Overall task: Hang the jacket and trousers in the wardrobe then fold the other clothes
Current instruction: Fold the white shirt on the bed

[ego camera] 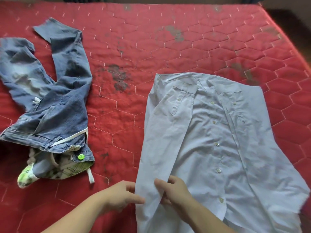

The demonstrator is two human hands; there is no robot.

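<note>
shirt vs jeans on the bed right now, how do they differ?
The shirt is pale blue, thin cloth; the jeans are faded blue denim. The shirt lies spread out, one side folded in; the jeans lie crumpled, legs bent. Left hand and right hand hold the shirt's folded edge; nothing touches the jeans. Both lie on the red quilted mattress.

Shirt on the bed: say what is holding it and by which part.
Both hands grip the light blue shirt at its near left edge: left hand outside the folded-in sleeve, right hand pinching the same fold.
</note>
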